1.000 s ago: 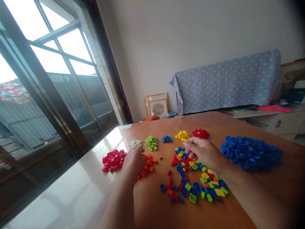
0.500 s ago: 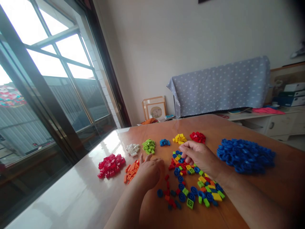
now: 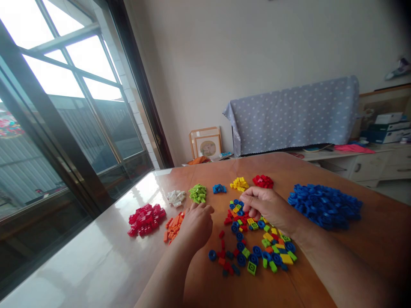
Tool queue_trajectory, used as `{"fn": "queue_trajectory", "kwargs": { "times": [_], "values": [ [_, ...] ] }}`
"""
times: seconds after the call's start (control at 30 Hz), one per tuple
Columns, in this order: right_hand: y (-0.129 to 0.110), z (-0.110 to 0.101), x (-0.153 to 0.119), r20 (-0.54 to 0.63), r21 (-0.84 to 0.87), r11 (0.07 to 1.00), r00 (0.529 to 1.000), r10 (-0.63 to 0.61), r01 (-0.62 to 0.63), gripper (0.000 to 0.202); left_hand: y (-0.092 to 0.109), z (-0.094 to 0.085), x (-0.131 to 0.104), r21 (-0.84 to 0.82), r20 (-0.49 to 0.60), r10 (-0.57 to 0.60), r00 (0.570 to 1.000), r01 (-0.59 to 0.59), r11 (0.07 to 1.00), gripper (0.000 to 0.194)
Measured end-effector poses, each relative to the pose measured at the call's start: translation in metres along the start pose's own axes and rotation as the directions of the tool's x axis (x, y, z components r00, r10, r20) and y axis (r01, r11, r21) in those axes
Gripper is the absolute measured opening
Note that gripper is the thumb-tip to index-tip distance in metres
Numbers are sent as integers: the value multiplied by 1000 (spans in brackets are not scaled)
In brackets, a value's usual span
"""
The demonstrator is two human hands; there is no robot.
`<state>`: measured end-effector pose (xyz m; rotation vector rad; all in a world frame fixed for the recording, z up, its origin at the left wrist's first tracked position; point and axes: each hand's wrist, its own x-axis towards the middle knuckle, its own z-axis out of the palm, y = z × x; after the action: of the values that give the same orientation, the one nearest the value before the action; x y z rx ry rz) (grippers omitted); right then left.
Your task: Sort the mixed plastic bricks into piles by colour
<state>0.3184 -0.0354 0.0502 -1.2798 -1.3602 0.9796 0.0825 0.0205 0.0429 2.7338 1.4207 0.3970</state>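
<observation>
Honestly, the orange plastic brick pile [image 3: 174, 226] left of the mixed-colour plastic brick scatter [image 3: 245, 252] could get swept into it if the left hand [image 3: 197, 224] between them, grip hidden, swings wide, while the right hand [image 3: 261, 202], pinched narrow over its far end, contents unclear, could bump bricks loose.

The person has two bare hands, the left hand [image 3: 197, 226] and the right hand [image 3: 266, 204]. The left forearm [image 3: 171, 274] and the right forearm [image 3: 337, 265] are bare also, with smooth outline. Each is narrower at the wrist and becomes broader towards the near side of the table [image 3: 96, 265]. The fingernails are too small to tell.
</observation>
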Motion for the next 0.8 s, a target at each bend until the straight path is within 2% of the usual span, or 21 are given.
{"fn": "queue_trajectory", "kwargs": {
  "times": [0.07,0.1,0.13,0.2,0.27,0.3,0.33,0.37,0.4,0.5,0.6,0.67,0.8],
  "values": [
    [-5,8,-8,204,-15,1000,979,28,-25,28,2,1,1,-13,5,-13,1000,13,1000,34],
    [-7,14,-13,329,-14,999,943,51,-49,27,3,1,1,-23,4,-25,1000,25,999,35],
    [-9,22,-19,457,-3,997,886,75,-83,28,3,2,1,-38,3,-40,999,40,998,35],
    [-9,41,-29,691,6,987,714,114,-164,34,3,4,1,-78,4,-65,998,66,995,35],
    [-5,58,-36,809,0,974,572,132,-226,39,2,5,-1,-119,18,-73,997,75,990,34],
    [-2,64,-37,837,0,968,530,136,-249,42,2,5,-2,-134,30,-73,997,76,988,34],
    [1,67,-37,845,5,964,518,138,-264,43,2,5,-3,-145,48,-72,996,78,986,33],
    [4,69,-35,836,15,962,531,137,-272,43,2,4,-4,-153,70,-74,995,84,985,33],
    [6,68,-33,813,27,962,567,136,-270,43,2,2,-5,-157,94,-80,992,94,983,33],
    [11,56,-22,684,44,971,715,142,-236,38,2,-4,-7,-159,173,-94,980,122,980,32],
    [15,43,-11,542,9,975,820,182,-222,35,3,-9,-9,-179,239,-86,967,131,975,30],
    [17,37,-7,462,-24,974,861,211,-225,36,4,-11,-11,-198,272,-83,959,140,970,29],
    [14,27,-4,352,-34,973,908,227,-230,31,3,-14,-17,-278,291,-35,956,120,953,23]
  ]
}}
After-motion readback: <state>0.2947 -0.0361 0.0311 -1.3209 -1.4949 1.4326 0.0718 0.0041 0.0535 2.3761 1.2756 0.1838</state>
